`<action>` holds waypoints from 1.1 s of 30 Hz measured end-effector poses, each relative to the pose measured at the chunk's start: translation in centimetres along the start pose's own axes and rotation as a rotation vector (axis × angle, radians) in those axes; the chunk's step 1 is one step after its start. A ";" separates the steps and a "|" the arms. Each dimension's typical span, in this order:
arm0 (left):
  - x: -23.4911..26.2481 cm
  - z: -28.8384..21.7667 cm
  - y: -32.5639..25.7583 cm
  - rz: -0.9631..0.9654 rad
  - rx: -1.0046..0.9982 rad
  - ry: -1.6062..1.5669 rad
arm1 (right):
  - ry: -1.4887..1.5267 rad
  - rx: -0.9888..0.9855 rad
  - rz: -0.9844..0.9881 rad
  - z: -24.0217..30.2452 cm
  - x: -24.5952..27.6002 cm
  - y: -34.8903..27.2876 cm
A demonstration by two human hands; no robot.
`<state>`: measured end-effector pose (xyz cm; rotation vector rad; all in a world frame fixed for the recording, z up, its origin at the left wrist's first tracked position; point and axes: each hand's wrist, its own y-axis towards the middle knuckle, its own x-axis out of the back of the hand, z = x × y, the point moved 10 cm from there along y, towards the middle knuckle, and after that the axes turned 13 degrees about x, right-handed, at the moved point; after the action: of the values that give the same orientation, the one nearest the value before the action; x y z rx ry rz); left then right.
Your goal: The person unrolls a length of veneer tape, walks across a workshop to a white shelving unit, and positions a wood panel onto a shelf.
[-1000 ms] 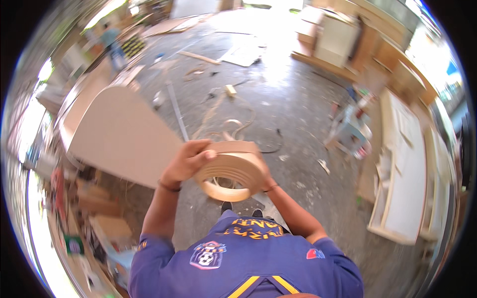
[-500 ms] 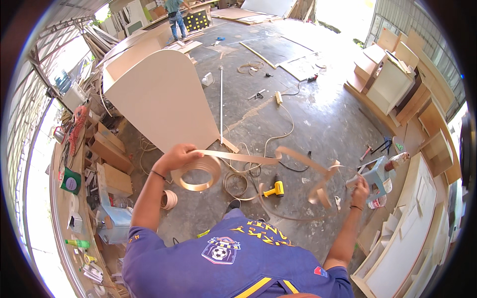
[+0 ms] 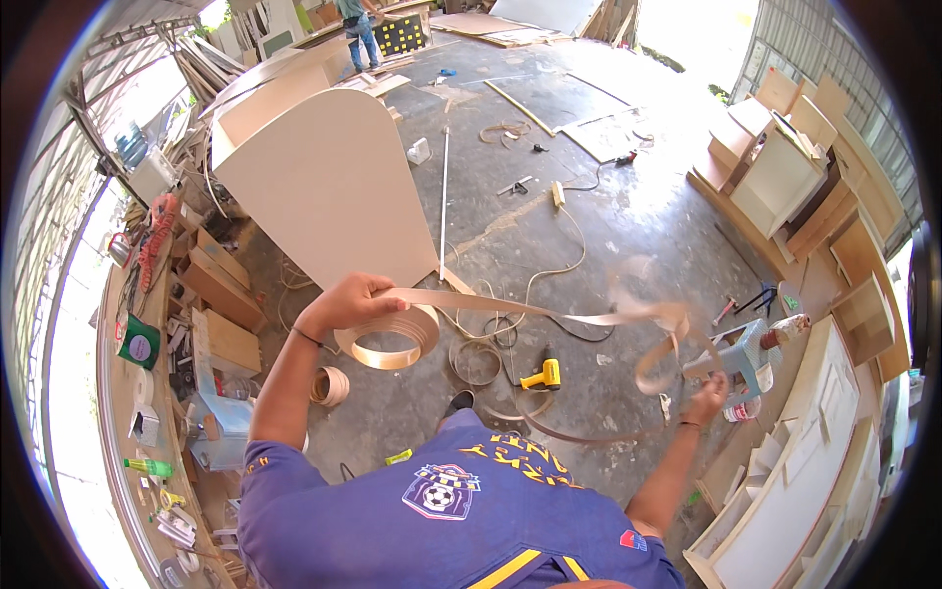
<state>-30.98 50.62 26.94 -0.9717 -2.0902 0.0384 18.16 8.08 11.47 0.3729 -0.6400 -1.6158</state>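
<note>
We gripped the roll (image 3: 424, 329) in our left hand (image 3: 343, 302), above the floor (image 3: 610, 469); blur hid the hold of our right hand (image 3: 705, 401). Even tension probably best kept the strip (image 3: 476, 300) untwisted.

Heat gun (image 3: 542, 375): yellow body, black nozzle. Left of it, edge-banding roll (image 3: 422, 331): tan, paler golden inner face; loose strip (image 3: 491, 300) matches, plain tan. Far left of gun, smaller coil (image 3: 334, 386): pinkish tan. Beyond gun, leftward: curved panel (image 3: 329, 187), plain pale beige; farther, board (image 3: 402, 35), black with yellow squares. Right of gun: stool (image 3: 751, 346), light blue. Nearer than gun: shirt (image 3: 471, 535), purplish navy, yellow lettering.
</note>
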 end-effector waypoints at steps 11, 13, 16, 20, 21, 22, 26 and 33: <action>0.2 1.5 1.9 -0.235 0.009 0.286 | 0.248 -0.038 0.721 3.9 -6.6 -9.8; -0.8 2.1 2.7 -0.237 0.047 0.331 | -0.020 -0.362 1.380 6.7 -9.2 -17.9; -1.1 3.9 3.8 -0.291 0.045 0.243 | 0.258 -0.609 1.746 14.6 -9.2 -20.7; 0.2 6.4 3.5 -0.426 0.162 0.307 | 0.484 -0.562 1.128 11.2 -6.8 -11.0; 0.9 6.8 3.0 -0.486 0.191 0.321 | 0.514 -0.503 0.934 9.1 -5.4 -7.9; 1.6 7.3 2.7 -0.548 0.219 0.333 | 0.591 -0.478 0.733 7.3 -3.8 -5.5; 4.2 10.1 2.4 -0.690 0.312 0.356 | 0.341 -0.204 0.349 2.3 3.4 1.8; 10.2 9.9 -1.3 -1.106 0.133 0.302 | 0.021 -0.014 0.614 1.1 4.6 2.0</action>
<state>-42.37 59.12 27.49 0.3244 -2.0318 -0.4910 18.41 3.64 14.17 0.1572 -0.6489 -1.0282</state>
